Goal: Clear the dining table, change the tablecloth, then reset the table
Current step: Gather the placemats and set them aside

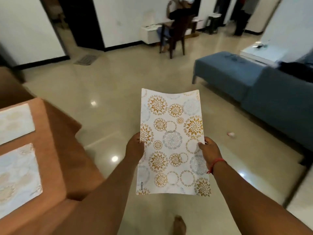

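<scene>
Bare foot (179, 224) on the polished floor (108, 85) at the bottom of the view, and above it both arms reach forward with a placemat (171, 141) held out flat between them, white with gold and grey flower circles. Left hand (134, 147) grips the mat's left edge, its fingers curled under and mostly hidden; right hand (209, 150) pinches the right edge with the thumb lying on top, a red thread (216, 164) at the wrist. The mat hangs over open floor, well apart from the bench (50, 133) at the left. That bench already wears a rust-brown tablecloth (55, 158), draped down over the corner, and two matching mats (16, 177) lie on it, one beside the other, blurred but plain enough. So I judge clearing and the cloth change done, and resetting is under way: this mat has yet to be laid. No plates, glasses or cutlery show on the visible part, so those likely remain. Beyond, a blue sofa (254, 82) stands right, and someone sits on a dark chair (176, 36) far back.
</scene>
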